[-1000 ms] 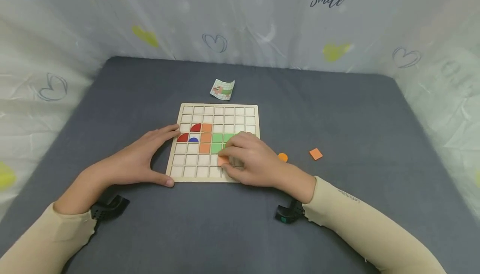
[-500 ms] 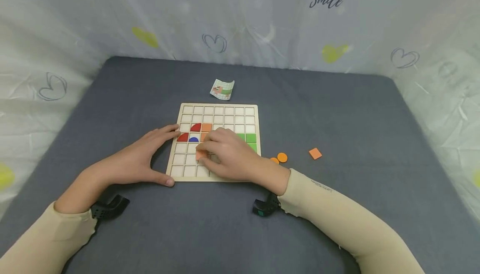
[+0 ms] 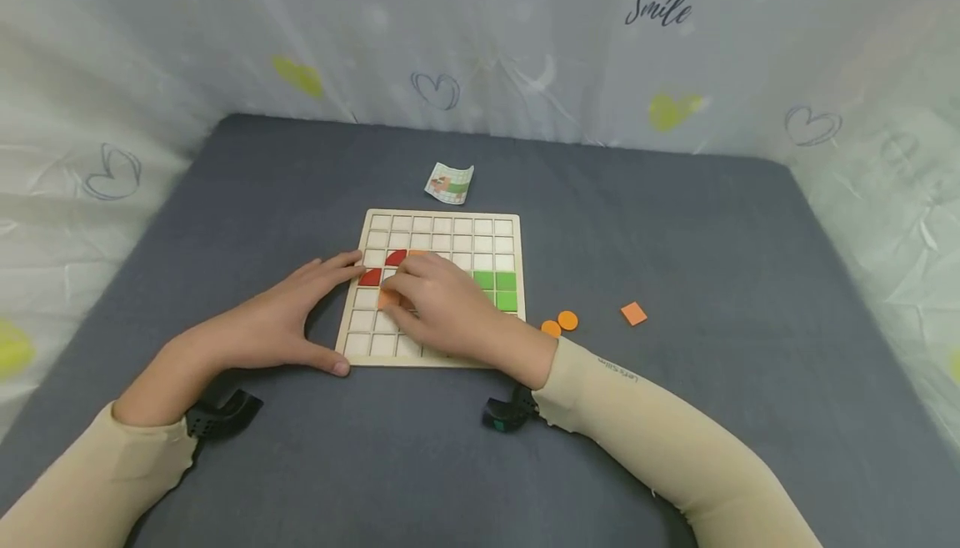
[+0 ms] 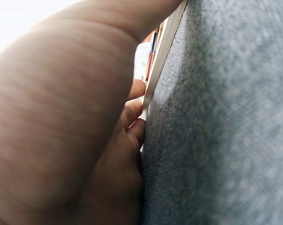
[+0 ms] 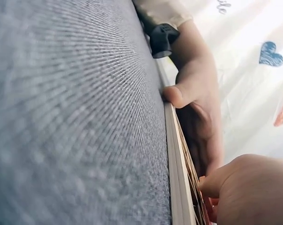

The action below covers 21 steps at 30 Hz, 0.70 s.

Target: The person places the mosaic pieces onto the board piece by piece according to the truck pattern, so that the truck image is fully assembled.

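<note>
My left hand [image 3: 262,327] steadies the wooden grid board [image 3: 482,224], its fingertips at the left edge and its thumb at the front left corner. Low over the board's left part, my right hand [image 3: 450,302] pinches an orange square tile [image 3: 387,299] between thumb and fingers, just below the coloured rows. Two red quarter-round tiles [image 3: 370,277] show beside it, and green square tiles [image 3: 495,289] lie in cells on the right. The hand covers the blue half-round tile and most of the orange column. In the right wrist view, the left thumb [image 5: 175,96] touches the board's corner.
A small printed pattern card [image 3: 450,184] lies behind the board. To the right are two orange round tiles [image 3: 567,320] and a loose orange square tile [image 3: 633,314] on the grey cloth [image 3: 712,239]. A printed curtain [image 3: 480,47] hangs behind the table.
My right hand has moved left across the board with the orange square tile, uncovering green tiles and an orange round tile. My left hand has stayed at the board's edge.
</note>
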### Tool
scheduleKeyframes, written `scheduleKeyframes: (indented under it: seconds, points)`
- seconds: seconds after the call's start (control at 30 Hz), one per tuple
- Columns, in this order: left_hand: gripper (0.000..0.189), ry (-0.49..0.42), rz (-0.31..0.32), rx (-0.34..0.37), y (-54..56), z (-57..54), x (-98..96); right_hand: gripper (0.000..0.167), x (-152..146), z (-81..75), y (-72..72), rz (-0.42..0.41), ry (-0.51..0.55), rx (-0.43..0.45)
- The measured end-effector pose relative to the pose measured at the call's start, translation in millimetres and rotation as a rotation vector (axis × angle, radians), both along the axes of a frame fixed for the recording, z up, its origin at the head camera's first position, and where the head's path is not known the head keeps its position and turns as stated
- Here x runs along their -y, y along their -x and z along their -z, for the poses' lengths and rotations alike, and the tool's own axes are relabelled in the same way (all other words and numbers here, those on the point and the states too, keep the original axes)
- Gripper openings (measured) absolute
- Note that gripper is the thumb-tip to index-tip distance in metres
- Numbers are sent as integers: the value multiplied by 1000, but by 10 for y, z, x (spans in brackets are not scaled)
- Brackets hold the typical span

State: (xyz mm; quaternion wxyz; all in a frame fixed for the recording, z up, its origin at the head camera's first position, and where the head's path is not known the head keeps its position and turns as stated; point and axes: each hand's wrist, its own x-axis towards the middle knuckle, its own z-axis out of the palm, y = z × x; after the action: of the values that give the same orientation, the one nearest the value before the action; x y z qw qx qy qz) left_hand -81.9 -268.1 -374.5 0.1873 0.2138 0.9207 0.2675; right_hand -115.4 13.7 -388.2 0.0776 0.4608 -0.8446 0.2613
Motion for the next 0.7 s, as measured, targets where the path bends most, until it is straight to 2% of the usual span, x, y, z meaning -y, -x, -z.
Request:
scheduleKeyframes:
  seconds: [0.27,0.5,0.7]
  points:
    - [134,2,5,-11,7,20,20,9,26,28,28,0,14,11]
    - [134,1,-2,-2,8,-14,24,11,41,25,60,21,10,35]
    - [134,7,2,7,10,-2,8,12,17,39,46,30,20,54]
